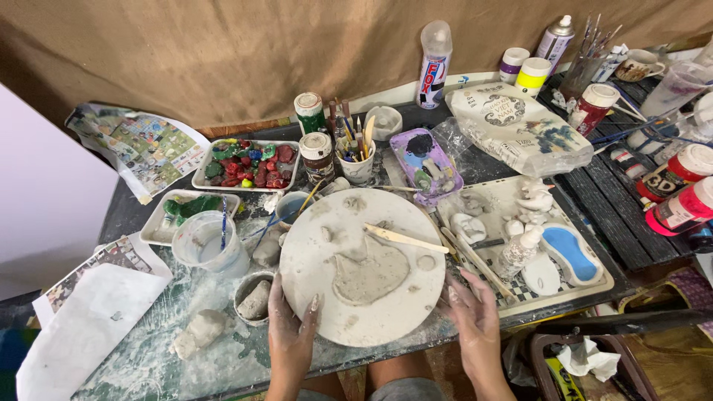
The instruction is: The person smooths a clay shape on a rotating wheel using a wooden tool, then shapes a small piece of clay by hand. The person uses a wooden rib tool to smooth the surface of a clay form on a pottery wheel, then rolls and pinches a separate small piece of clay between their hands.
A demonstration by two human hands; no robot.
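Observation:
A round clay-smeared board [319, 297] lies on the table in front of me, with a flat grey clay shape [369, 273] pressed onto its middle and a wooden stick [405, 238] resting across its upper right. My left hand [290, 327] grips the board's near left rim, thumb on top. My right hand [469, 312] is against the board's right rim with its fingers spread. Both hands are dusted with clay.
A lump of clay [199, 330] and a small bowl of clay [255, 299] lie left of the board, beside a plastic cup [208, 243]. Behind are a tray of painted stones [249, 165], a purple palette [425, 165], brush cups and paint bottles. A tray of white figures [535, 245] is right.

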